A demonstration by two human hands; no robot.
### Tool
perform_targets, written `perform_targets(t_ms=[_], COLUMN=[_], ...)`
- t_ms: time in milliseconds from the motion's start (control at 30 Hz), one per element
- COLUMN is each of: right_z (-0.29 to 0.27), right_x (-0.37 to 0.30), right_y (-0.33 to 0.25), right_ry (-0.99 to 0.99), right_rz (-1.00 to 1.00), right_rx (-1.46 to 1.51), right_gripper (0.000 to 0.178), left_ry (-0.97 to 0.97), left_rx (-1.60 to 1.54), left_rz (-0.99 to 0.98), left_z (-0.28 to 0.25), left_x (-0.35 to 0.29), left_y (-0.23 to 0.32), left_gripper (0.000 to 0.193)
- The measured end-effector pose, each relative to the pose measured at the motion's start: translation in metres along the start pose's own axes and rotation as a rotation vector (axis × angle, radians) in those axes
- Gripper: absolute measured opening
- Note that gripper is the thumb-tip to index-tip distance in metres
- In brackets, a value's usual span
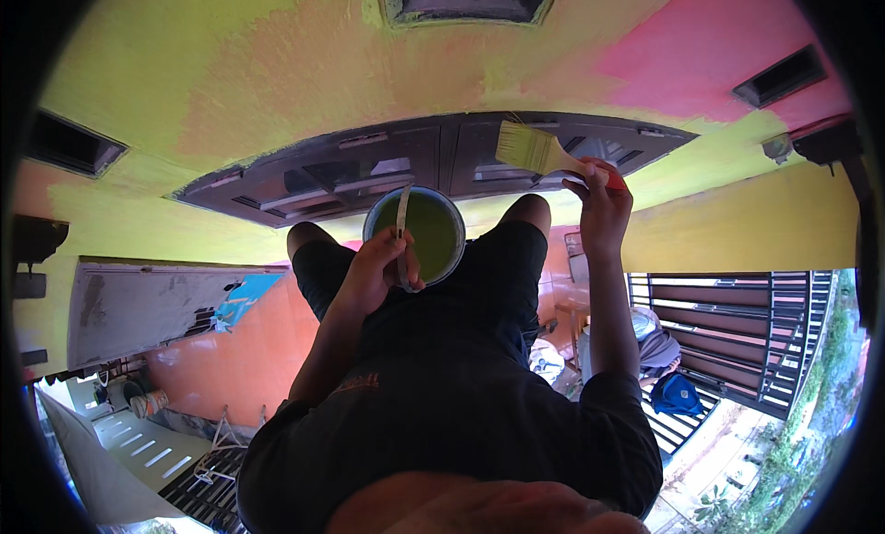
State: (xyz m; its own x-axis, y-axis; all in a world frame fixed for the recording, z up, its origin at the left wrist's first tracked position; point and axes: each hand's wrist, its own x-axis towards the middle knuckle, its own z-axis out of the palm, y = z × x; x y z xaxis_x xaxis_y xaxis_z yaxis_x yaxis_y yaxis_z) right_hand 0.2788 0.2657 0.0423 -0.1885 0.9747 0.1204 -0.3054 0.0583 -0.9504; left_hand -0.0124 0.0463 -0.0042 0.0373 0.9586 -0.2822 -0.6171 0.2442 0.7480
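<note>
My left hand point(380, 268) is closed round the pale handle point(403, 209) of a paint bucket point(462, 246). Green paint point(433, 230) lies inside the bucket, which hangs in front of my thighs. Off to the right, my right hand point(601, 202) grips a wide paintbrush point(527, 150) by its handle, whose end is red. Yellow-green paint coats the bristles, which point left, close in front of a dark window frame point(449, 160). The brush is apart from the bucket; whether its tip touches the frame or wall, I cannot tell.
The wall point(304, 73) is yellow-green with thinly covered orange patches and a pink area point(701, 50) at the upper right. Dark vent openings point(782, 77) are set into it. A black metal railing point(719, 322) stands at right, near a blue bag point(677, 395). A whitish panel point(157, 308) is at left.
</note>
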Motion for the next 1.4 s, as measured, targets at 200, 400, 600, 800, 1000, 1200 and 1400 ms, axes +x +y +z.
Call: perform_targets(t_ms=[200,400,600,800,1000,1200,1400], right_z=[0.026,0.046,0.057,0.057,0.064,0.079,0.108], right_x=[-0.020,-0.024,-0.022,-0.018,-0.022,-0.020,-0.022], right_y=[0.043,0.066,0.077,0.079,0.087,0.098,0.114], right_ry=[-0.090,-0.235,-0.324,-0.370,-0.389,-0.402,-0.473], right_rz=[0.435,0.519,0.524,0.538,0.478,0.395,0.284], right_rx=[0.160,0.122,0.004,-0.141,-0.290,-0.438,-0.463], right_gripper=[0.027,0.025,0.025,0.028,0.031,0.027,0.023], left_ry=[0.069,0.062,0.083,0.080,0.095,0.113,0.131], left_rx=[-0.028,-0.101,-0.129,-0.157,-0.180,-0.177,-0.198], left_rz=[0.014,0.044,0.050,0.082,0.091,0.107,0.116], left_z=[-0.004,-0.012,-0.016,-0.022,-0.027,-0.032,-0.034], left_x=[-0.006,-0.011,-0.016,-0.018,-0.022,-0.025,-0.028], left_y=[-0.003,-0.005,-0.005,-0.006,-0.007,-0.008,-0.007], left_gripper=[0.023,0.021,0.022,0.022,0.023,0.023,0.024])
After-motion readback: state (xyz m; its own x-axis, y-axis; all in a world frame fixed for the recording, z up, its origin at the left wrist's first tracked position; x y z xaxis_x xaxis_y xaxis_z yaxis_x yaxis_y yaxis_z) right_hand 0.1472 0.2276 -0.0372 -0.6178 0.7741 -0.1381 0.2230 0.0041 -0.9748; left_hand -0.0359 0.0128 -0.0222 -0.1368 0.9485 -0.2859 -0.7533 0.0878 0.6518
